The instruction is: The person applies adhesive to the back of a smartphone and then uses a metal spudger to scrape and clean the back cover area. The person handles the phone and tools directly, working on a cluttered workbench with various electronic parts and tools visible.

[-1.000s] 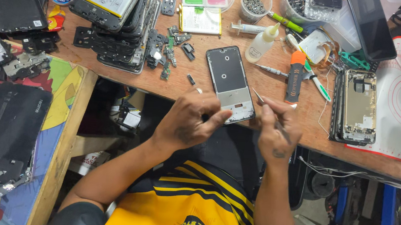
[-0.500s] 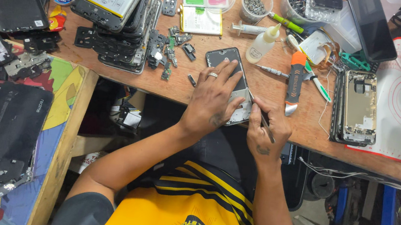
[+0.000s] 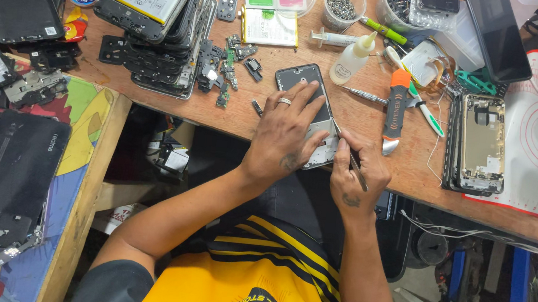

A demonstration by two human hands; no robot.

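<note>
A phone (image 3: 302, 84) lies face down with its back cover off at the near edge of the wooden workbench (image 3: 233, 110). My left hand (image 3: 284, 136) lies flat on it with fingers spread, a ring on one finger, pressing it to the bench. My right hand (image 3: 358, 174) pinches a thin metal tool (image 3: 348, 149) whose tip touches the phone's right edge, close to its lower corner.
An orange-handled tool (image 3: 396, 111), a small glue bottle (image 3: 352, 60), a syringe (image 3: 334, 39) and a precision screwdriver (image 3: 363, 95) lie right of the phone. An opened phone frame (image 3: 481, 145) rests on a white mat. Stacked phone housings (image 3: 161, 33) and loose parts sit left.
My left hand moved up from the bench edge onto the phone and now covers most of it. My right hand shifted slightly left, bringing the tool to the phone's edge.
</note>
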